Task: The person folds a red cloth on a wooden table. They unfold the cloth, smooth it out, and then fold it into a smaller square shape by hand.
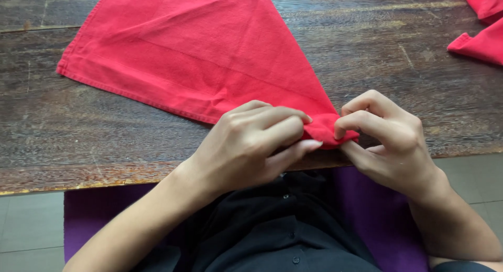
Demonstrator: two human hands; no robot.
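A red cloth napkin (199, 57) lies spread in a triangle on a dark wooden table (78, 130), its point toward me at the near edge. My left hand (251, 146) pinches the left side of that near corner. On the corner's right side, my right hand (390, 141) pinches it between thumb and forefinger. The corner's tip is bunched between the two hands.
More red cloth (482, 31) lies at the table's far right corner. The table's worn front edge (105, 180) runs just before my lap, where a black shirt and a purple seat show. Grey floor tiles lie to either side.
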